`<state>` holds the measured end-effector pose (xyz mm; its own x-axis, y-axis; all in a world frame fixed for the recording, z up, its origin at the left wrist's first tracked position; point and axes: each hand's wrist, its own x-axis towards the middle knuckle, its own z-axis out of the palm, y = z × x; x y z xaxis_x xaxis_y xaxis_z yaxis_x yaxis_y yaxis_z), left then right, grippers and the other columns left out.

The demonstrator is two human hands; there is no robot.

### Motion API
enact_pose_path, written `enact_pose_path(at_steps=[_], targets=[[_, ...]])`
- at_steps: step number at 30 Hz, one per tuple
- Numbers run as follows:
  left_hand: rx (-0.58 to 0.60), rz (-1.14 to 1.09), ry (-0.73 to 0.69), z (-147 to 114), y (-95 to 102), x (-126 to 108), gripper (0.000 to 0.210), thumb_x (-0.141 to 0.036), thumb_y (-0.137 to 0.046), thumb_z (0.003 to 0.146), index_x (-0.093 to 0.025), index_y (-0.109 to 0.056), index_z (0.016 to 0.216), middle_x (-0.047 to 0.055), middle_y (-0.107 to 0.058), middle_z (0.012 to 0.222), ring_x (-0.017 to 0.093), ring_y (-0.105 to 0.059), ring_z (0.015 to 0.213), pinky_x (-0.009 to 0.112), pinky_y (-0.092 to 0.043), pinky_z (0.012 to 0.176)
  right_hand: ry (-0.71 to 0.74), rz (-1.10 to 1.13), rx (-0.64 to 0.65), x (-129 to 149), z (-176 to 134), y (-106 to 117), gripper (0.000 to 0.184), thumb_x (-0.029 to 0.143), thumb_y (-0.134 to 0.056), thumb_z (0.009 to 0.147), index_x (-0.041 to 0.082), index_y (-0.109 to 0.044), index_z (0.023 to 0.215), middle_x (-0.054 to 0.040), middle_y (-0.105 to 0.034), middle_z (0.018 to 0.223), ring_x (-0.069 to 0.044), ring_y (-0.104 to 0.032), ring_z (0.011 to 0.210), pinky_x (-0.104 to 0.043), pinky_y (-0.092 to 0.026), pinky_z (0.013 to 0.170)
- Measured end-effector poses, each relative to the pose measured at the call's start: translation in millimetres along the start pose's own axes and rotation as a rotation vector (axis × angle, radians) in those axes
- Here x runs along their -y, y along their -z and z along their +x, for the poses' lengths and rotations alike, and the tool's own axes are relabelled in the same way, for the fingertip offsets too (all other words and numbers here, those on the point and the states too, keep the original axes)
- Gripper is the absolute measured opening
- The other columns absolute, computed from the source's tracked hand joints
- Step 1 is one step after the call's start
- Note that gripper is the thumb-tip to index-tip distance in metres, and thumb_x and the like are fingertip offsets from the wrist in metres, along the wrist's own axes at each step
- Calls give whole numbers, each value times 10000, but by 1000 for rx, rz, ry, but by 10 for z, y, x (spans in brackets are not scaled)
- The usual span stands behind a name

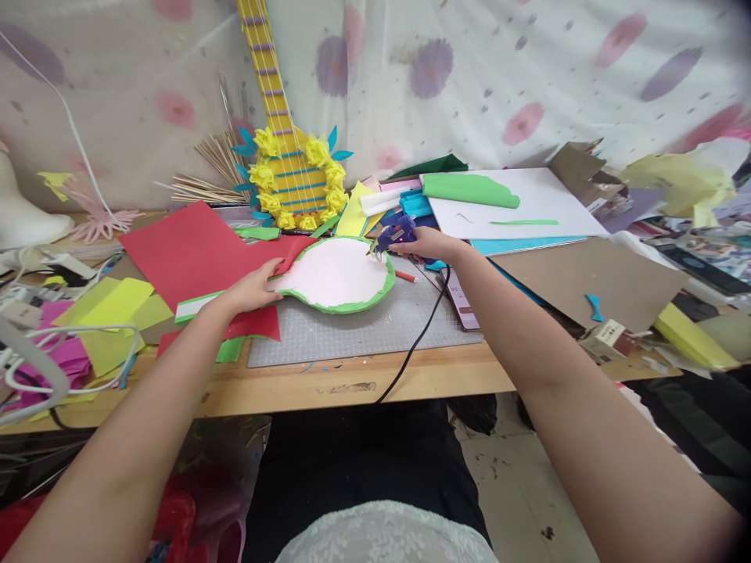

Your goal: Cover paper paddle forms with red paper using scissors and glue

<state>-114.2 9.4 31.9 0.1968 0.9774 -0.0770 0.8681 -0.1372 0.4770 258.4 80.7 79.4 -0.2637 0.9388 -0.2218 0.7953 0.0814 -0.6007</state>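
My right hand [429, 244] is closed around a dark blue glue gun [397, 232], its nozzle pointing down and left. The nozzle is close to the right rim of a white rounded board [340, 270] with a green paper edge; whether it touches is too small to tell. My left hand [253, 289] grips the narrow left end of that board. A red paper strip [294, 252] lies by the left fingers. Under the board is a grey cutting mat [328, 336]. From the glue gun a black cord [419, 338] runs down over the table edge.
Behind stands a yellow paper-flowered guitar-like model [298, 176]. Red paper [181, 250] and yellow sheets [120, 313] lie left. To the right are a phone [461, 303], a white board [528, 223] with green paper [469, 191], and brown cardboard [592, 274]. Wooden sticks [203, 188] lie at the back.
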Motion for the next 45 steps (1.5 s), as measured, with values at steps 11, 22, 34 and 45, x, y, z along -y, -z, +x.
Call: enact_pose_path(at_steps=[11, 22, 34, 45], targets=[[9, -45, 6, -27, -9, -12, 939, -412, -677, 675, -165, -267, 1483, 131, -327, 1532, 300, -368, 1372, 380, -337, 1092, -15, -146, 262, 126, -96, 218, 403, 545, -720, 706, 167, -586, 745, 15, -516, 572, -68, -432, 484, -218, -321, 443], [45, -47, 40, 6, 41, -18, 937, -359, -678, 695, -191, -227, 1500, 131, -374, 1507, 291, -394, 1359, 376, -380, 1057, 138, -181, 49, 577, 546, -302, 474, 540, -686, 748, 157, -634, 1022, -56, -634, 814, -132, -564, 677, -214, -420, 546], [55, -68, 28, 28, 21, 26, 938, -361, -682, 694, -193, -227, 1497, 149, -389, 1494, 290, -381, 1368, 385, -390, 1050, 162, -227, 111, 780, 470, -403, 521, 576, -661, 762, 147, -643, 1056, -75, -627, 817, -128, -567, 626, -222, -426, 510], [31, -75, 57, 27, 41, -16, 1001, -418, -729, 640, -162, -259, 1486, 169, -422, 1468, 306, -394, 1357, 391, -398, 1045, 144, -113, 402, 297, 35, 37, 513, 610, -727, 655, 136, -688, 845, -14, -586, 685, -73, -467, 555, -213, -337, 498]])
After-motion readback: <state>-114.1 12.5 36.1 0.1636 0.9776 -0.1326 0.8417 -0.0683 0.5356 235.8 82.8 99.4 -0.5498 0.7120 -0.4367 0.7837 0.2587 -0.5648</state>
